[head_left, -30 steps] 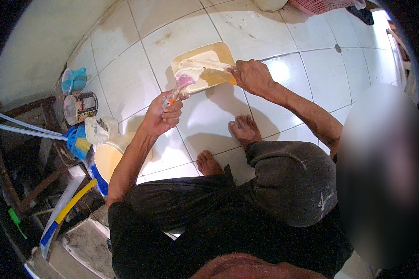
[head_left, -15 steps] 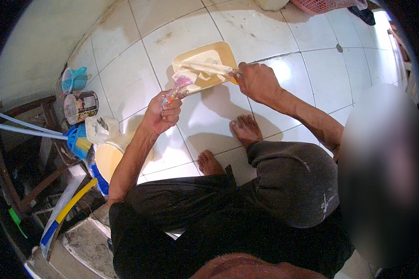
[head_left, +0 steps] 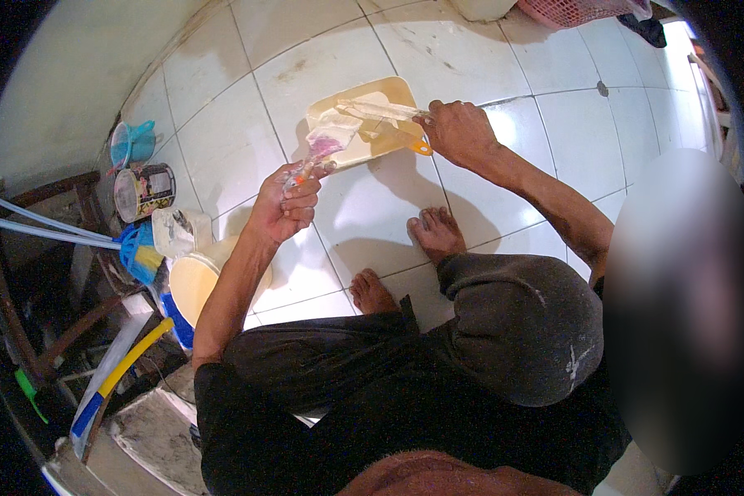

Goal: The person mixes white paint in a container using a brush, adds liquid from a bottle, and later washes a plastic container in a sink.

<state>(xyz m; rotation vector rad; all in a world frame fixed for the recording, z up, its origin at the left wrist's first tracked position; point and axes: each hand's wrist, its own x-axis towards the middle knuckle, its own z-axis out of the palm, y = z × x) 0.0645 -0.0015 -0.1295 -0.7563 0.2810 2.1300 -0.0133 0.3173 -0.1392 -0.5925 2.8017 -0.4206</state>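
A pale yellow rectangular tray point(head_left: 399, 89) lies between my hands, with cream paste inside it. My left hand point(head_left: 287, 202) is closed around the handle of a putty knife point(head_left: 325, 145); its blade is pinkish and coated with paste, its handle partly hidden by my fingers. Over the tray, my right hand point(head_left: 461, 134) grips one end of a long, flat, paste-coated tool point(head_left: 382, 109), whose exact kind I cannot tell. The far end of that tool is close to the putty knife's blade. An orange loop point(head_left: 422, 147) sticks out at the tray's near right corner.
On my left stand a cream bucket point(head_left: 192, 289), a white container point(head_left: 178, 231), a printed tub point(head_left: 145, 192) and a light blue pail point(head_left: 132, 142). A blue broom point(head_left: 140, 252) leans there. My bare feet are on white tiles; a pink basket point(head_left: 570, 10) sits far right.
My right hand has moved slightly up and right, pulling the long tool along. The orange loop shows more plainly, and more paste shows by the putty knife's blade. My left hand stays nearly still.
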